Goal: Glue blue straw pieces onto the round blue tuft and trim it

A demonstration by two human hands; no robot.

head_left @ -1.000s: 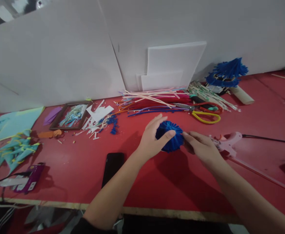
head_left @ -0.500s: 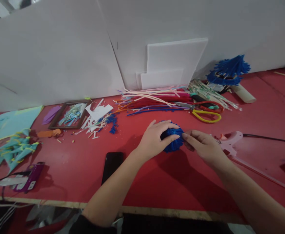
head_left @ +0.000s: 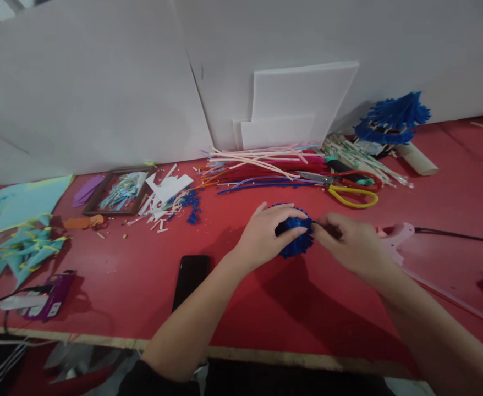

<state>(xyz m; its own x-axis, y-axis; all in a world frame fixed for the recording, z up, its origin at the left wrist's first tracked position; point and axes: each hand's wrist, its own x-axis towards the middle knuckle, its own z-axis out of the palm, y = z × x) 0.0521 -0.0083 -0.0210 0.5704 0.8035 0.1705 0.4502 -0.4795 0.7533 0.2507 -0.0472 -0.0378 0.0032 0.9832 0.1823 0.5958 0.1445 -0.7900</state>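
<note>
A round, ridged piece of blue fuzzy craft material (head_left: 297,246) is held just above the red table, its rim frilled. My left hand (head_left: 266,235) grips it from the left, thumb and fingers curled over it. At its right edge my right hand (head_left: 342,239) pinches with thumb and forefinger on the rim; the fingertips partly hide what they hold. To the right of that hand lies a pink glue gun (head_left: 397,240) with a black cord. A black phone (head_left: 192,280) rests beside my left forearm.
Behind my hands lie pipe cleaners (head_left: 262,168) and scissors (head_left: 355,197) with yellow and red handles. A layered blue model (head_left: 394,121) stands back right. White boards (head_left: 299,104) lean on the grey partition. Left are a brown frame (head_left: 91,206), teal cones (head_left: 29,247) and a purple box (head_left: 54,297).
My right hand has turned slightly, its fingers curling more at the blue piece's rim. My left hand keeps its grip. The whole view has shifted a little.
</note>
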